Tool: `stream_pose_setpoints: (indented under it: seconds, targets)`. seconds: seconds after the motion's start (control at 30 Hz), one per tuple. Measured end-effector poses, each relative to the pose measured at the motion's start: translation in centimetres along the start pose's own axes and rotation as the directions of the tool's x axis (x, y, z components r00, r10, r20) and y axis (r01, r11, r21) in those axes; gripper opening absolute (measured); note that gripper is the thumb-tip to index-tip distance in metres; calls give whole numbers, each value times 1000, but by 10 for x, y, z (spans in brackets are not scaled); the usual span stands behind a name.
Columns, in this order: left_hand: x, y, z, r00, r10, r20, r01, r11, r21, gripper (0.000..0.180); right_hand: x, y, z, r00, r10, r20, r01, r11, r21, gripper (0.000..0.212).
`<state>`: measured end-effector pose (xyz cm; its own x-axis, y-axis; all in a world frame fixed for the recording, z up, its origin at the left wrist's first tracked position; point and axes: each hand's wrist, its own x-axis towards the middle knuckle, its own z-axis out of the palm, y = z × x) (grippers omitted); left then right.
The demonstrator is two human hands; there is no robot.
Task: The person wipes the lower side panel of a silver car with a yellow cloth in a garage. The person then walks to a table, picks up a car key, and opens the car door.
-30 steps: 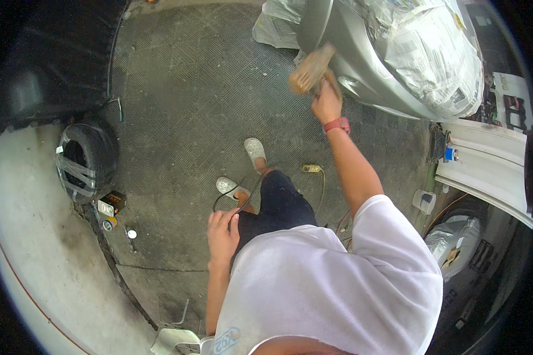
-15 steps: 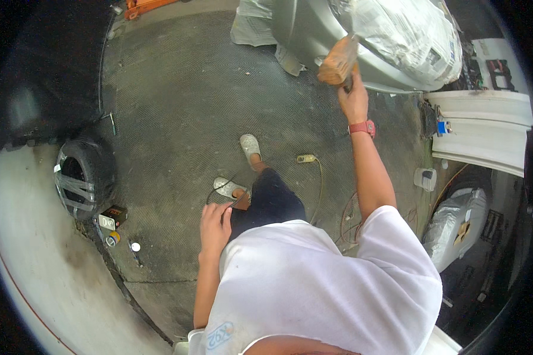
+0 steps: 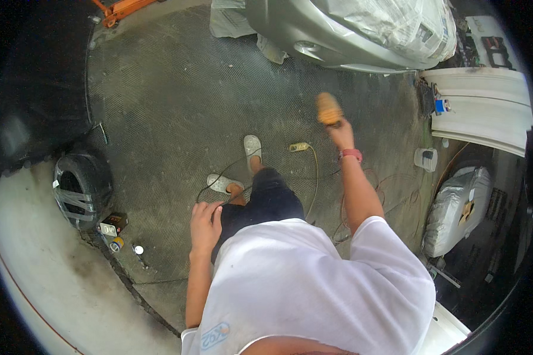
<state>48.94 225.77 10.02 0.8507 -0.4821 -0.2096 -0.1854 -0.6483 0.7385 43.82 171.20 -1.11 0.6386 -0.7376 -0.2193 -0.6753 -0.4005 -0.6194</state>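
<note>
My right hand (image 3: 340, 135) grips an orange, blunt-ended hand-held thing (image 3: 328, 108) by its dark lower part. Motion blurs it, and I cannot make out its kind. It is held up over the floor, apart from the silver car bumper (image 3: 281, 26) ahead. At my left thigh, my left hand (image 3: 205, 225) is closed on a thin black cord (image 3: 202, 192). This cord loops in front of my left foot and runs off to the right past my legs.
A yellow power strip (image 3: 299, 147) with its cable lies ahead of my feet. Thin hoses (image 3: 378, 188) coil at right. A taped tyre (image 3: 83, 190) and small boxes (image 3: 114, 225) stand along the left wall. An orange jack (image 3: 124, 10) is far left; plastic sheeting (image 3: 385, 26) covers the car.
My right hand has drawn back from the bumper with the orange thing, toward me and slightly left. My left hand keeps the cord beside my thigh. The view has shifted a little.
</note>
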Motion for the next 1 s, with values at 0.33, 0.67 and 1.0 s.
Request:
stream_pose_setpoints:
  seconds: [0.33,0.67,1.0]
  targets:
    - [35,35,35,995,-92,-39,92,996,6,19,103,5,12,752,656,-60,-234,351,907,25]
    - [73,60,50,981,-194,-27,195,978,68,20,82,-76,79,941,130,311,-317,655,686,47]
    - [84,66,101,943,-330,-33,329,944,-36,21,144,69,99,754,615,-233,-514,772,374,58]
